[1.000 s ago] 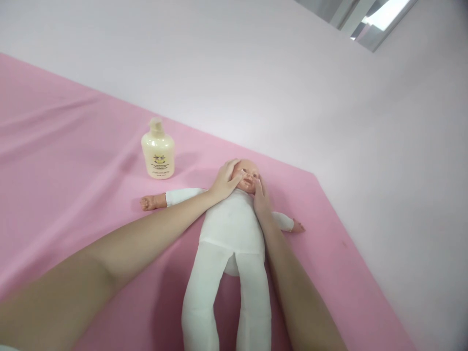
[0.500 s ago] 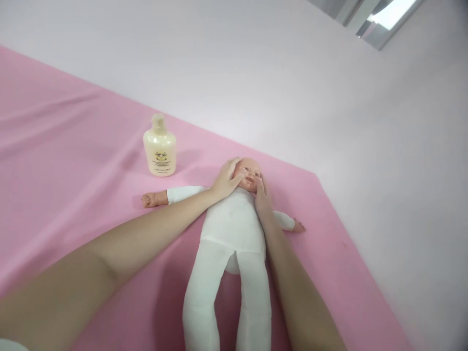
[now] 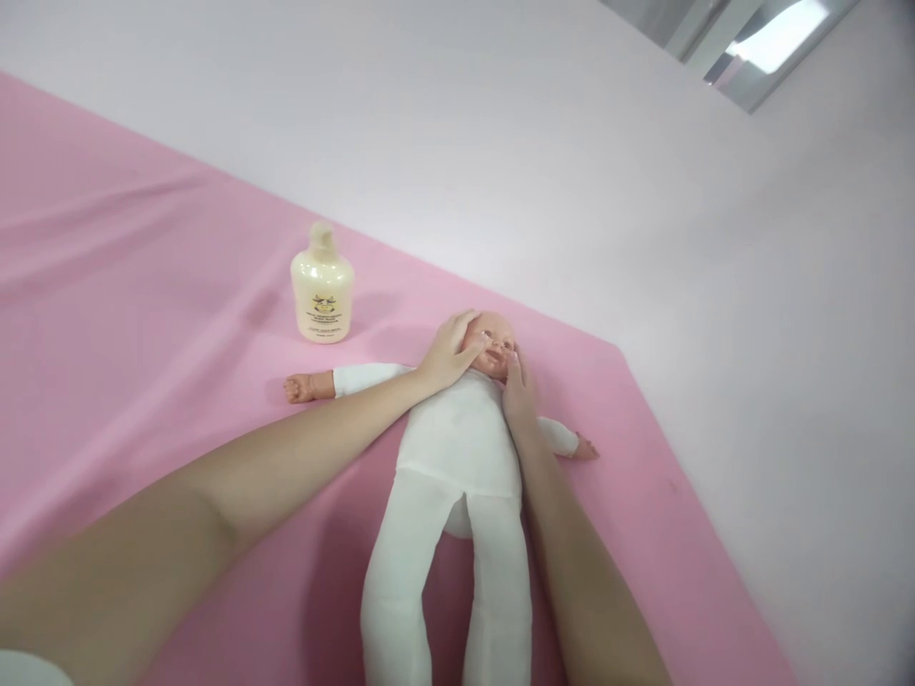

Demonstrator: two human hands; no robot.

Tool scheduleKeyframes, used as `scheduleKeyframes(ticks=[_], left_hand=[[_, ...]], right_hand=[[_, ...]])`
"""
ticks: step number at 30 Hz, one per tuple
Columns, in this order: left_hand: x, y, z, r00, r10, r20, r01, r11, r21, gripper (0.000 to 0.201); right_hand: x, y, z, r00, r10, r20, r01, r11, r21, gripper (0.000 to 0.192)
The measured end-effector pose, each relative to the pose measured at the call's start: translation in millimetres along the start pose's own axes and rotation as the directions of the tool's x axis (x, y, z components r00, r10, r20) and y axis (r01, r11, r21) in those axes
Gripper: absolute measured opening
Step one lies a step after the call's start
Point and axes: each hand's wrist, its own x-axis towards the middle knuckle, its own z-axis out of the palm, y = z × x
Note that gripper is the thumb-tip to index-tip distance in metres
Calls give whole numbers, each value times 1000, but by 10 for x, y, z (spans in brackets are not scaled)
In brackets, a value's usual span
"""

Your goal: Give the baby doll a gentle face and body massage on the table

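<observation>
The doll (image 3: 458, 433) lies lengthwise, head (image 3: 498, 329) pointing away between left fingers (image 3: 456, 333) laid side by side and right fingers (image 3: 522, 376), spread unclear.

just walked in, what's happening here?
A person's left hand and right hand rest on either side of the head of a baby doll with a white cloth body. The doll lies face up, arms spread, on a smooth pink sheet. A glossy pale-yellow bottle with rounded shoulders stands upright beyond its outstretched arm, untouched.
</observation>
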Motion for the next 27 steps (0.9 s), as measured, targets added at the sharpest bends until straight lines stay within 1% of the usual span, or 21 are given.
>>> scheduleKeyframes(ticks=[10, 15, 18, 21, 27], left_hand=[[2, -38, 2, 1000, 20, -2, -20, 1000, -9, 54], [-2, -44, -19, 1000, 12, 1, -12, 1000, -7, 52], [-8, -39, -34, 1000, 5, 9, -5, 1000, -9, 53], [-13, -34, -46, 1000, -6, 6, 6, 1000, -10, 53], [-14, -33, -62, 1000, -29, 4, 29, 1000, -12, 52]], right_hand=[[-17, -24, 3, 1000, -29, 0, 29, 1000, -3, 64], [-13, -32, 22, 999, -35, -15, 34, 999, -17, 69], [-7, -22, 33, 1000, -31, -1, 31, 1000, 7, 70], [5, -1, 42, 998, -53, 27, 52, 998, 40, 68], [41, 66, 52, 999, -43, 33, 42, 998, 41, 66]])
